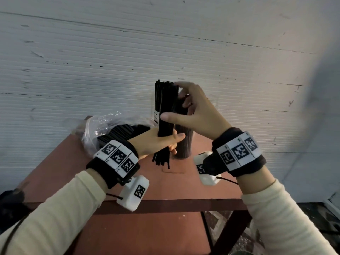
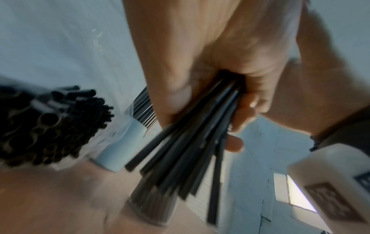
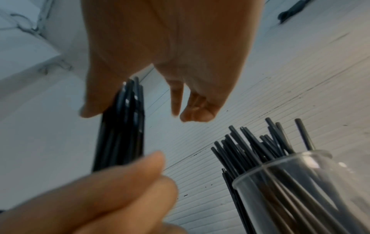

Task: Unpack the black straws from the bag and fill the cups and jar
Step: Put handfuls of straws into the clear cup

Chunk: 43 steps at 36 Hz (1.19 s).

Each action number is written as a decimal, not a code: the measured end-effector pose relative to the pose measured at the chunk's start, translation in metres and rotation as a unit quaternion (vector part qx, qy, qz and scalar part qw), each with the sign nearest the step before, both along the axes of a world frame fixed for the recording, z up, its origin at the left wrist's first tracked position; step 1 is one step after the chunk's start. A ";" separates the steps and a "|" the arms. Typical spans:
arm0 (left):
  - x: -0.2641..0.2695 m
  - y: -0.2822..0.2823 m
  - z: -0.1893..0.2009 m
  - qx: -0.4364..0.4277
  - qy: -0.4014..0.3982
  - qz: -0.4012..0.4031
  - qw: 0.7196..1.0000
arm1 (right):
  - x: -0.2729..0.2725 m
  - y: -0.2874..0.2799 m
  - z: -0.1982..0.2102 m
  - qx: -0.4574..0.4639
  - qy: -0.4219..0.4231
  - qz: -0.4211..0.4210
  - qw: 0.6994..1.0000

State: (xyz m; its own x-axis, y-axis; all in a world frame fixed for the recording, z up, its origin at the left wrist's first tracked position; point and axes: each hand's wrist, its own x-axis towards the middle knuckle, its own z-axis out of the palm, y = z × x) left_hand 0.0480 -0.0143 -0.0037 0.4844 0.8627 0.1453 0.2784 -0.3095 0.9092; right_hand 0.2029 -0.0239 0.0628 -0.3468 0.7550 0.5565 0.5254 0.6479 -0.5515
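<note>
My left hand [image 1: 165, 142] grips an upright bundle of black straws [image 1: 165, 128] near its lower end, seen close in the left wrist view [image 2: 190, 150]. My right hand [image 1: 195, 111] hovers at the bundle's upper half. Its thumb [image 3: 90, 109] lies against the straws [image 3: 124, 126], and its fingers [image 3: 192, 110] hang loosely curled apart from them. Just behind the bundle stands a clear cup [image 1: 184, 144] packed with straws [image 3: 300, 190]. A labelled jar [image 1: 156, 116] with straws stands behind it on the left. The crinkled clear bag [image 1: 110, 126] with more straws [image 2: 50, 126] lies at the left.
Everything stands on a small reddish-brown table [image 1: 165, 190] pushed against a white ribbed wall [image 1: 165, 52]. The table's front edge [image 1: 165, 207] is near my wrists, with floor below at the right.
</note>
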 end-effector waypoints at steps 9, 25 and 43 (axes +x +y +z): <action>0.013 -0.010 0.014 0.041 0.061 -0.088 0.993 | 0.006 -0.006 -0.008 -0.059 -0.070 0.119 0.989; 0.052 0.061 0.011 0.037 -0.054 0.194 0.979 | 0.060 0.064 0.055 0.043 0.125 -0.110 0.985; 0.045 0.077 -0.002 0.048 -0.022 0.167 0.984 | 0.054 0.083 0.018 -0.075 -0.106 -0.118 0.984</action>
